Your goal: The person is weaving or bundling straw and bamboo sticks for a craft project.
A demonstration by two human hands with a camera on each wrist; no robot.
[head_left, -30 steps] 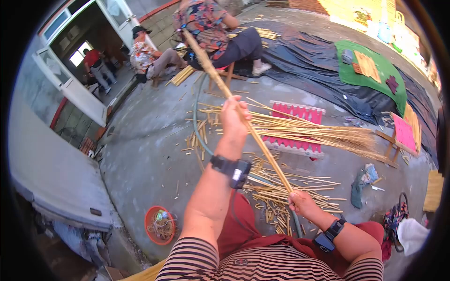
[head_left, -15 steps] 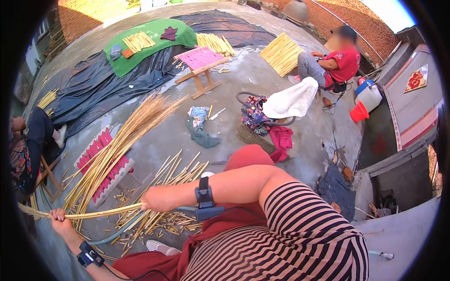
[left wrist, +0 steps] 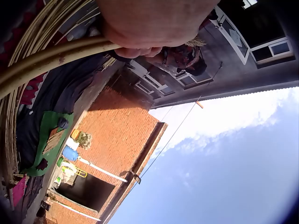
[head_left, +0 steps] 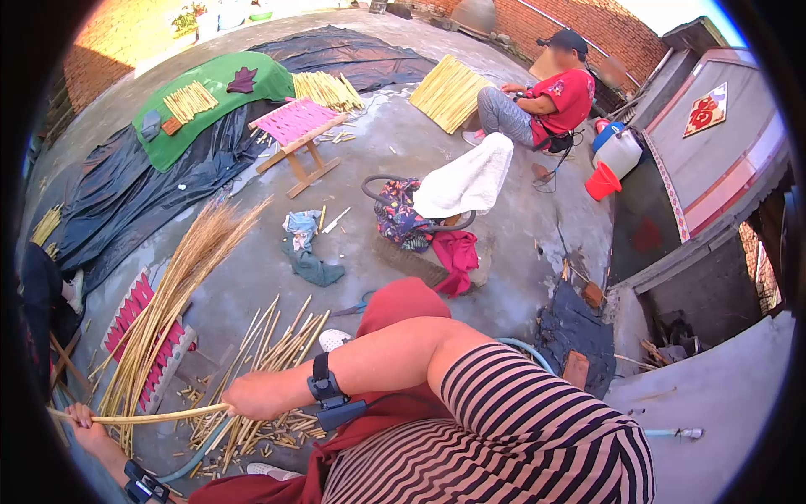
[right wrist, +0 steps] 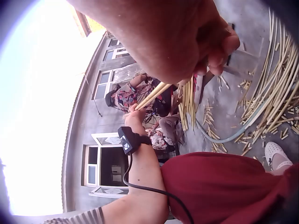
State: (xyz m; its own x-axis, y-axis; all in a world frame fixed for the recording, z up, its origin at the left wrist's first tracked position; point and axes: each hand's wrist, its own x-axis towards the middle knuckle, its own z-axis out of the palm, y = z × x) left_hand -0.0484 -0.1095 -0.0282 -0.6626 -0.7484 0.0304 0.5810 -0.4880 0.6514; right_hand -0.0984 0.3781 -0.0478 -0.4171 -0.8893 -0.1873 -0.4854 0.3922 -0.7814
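Pale yellow stalks stretch between the two hands at the lower left of the head view. My left hand grips them near the picture's edge, with its fingers curled round them. At the other end, my right hand holds them in a closed grip. Two stalks show side by side in the right wrist view, running from under the right hand to the left hand. In the left wrist view the stalks enter the left hand from the left.
A brush-ended bundle lies over a pink-topped rack; cut stalks and a hose are beside it. Beyond stand a pink-topped stool and a cloth-covered basket. A seated person is farther back.
The head view has turned to the right since the first frame. The held stalks have gone from a steep diagonal to nearly level at the lower left. Both hands still grip them.
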